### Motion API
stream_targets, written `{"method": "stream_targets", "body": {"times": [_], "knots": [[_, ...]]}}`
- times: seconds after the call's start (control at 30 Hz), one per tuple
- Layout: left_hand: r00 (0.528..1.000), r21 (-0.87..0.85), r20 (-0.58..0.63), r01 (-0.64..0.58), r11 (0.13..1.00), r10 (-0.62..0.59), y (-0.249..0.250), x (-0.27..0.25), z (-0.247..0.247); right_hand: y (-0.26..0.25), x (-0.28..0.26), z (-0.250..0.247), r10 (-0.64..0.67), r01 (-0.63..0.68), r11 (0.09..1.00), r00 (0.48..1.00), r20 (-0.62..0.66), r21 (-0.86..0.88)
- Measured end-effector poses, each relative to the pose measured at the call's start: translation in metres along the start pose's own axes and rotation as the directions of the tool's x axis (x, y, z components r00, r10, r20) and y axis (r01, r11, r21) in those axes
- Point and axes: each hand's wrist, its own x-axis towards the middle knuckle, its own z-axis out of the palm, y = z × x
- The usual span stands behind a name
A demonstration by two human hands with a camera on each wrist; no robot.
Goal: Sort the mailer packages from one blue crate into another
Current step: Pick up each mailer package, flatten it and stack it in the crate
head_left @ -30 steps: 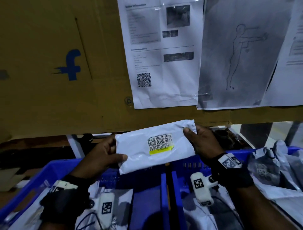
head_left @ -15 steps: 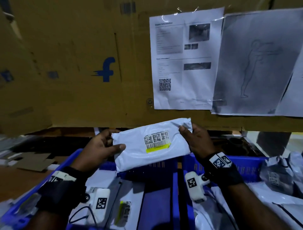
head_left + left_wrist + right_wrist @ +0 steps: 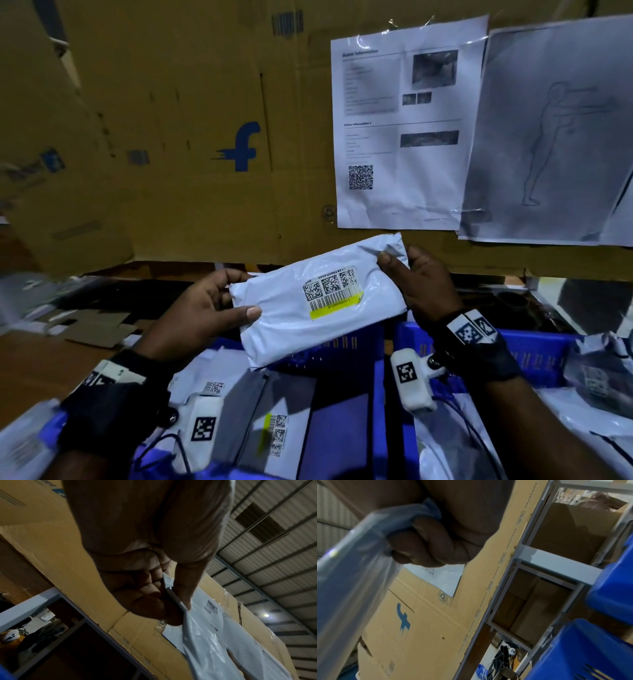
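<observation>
Both hands hold a white mailer package [image 3: 301, 308] in the air above two blue crates, its barcode label with a yellow strip facing me. My left hand [image 3: 219, 305] pinches its left edge, thumb on the front, fingers behind; the left wrist view shows that pinch on the mailer [image 3: 202, 639]. My right hand [image 3: 418, 284] grips the upper right corner, which crumples the mailer [image 3: 356, 555] in the right wrist view. The left blue crate [image 3: 376, 394] holds several flat mailers. The right blue crate [image 3: 534, 349] holds more, piled up on its right side.
A tall cardboard wall [image 3: 191, 137] with a blue logo stands just behind the crates. Printed sheets [image 3: 404, 130] are taped to it. A grey metal shelf frame [image 3: 539, 555] with boxes shows below the cardboard. Flattened cardboard scraps [image 3: 92, 325] lie on the brown surface at left.
The view has swung left and down a little. The mailer has tilted, its right end now higher, and the right hand has closed tighter on the corner.
</observation>
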Motion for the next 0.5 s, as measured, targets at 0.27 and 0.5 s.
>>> {"method": "stream_targets", "body": {"times": [0.27, 0.5], "knots": [[0.998, 0.079, -0.032, 0.048, 0.996, -0.046, -0.005, -0.008, -0.009, -0.002, 0.003, 0.009, 0.007, -0.006, 1.000, 0.998, 0.055, -0.010], [0.998, 0.112, -0.042, 0.051, 0.992, -0.046, -0.008, -0.013, -0.014, -0.005, 0.006, 0.019, 0.009, -0.007, 0.999, 0.997, 0.075, -0.035]]}}
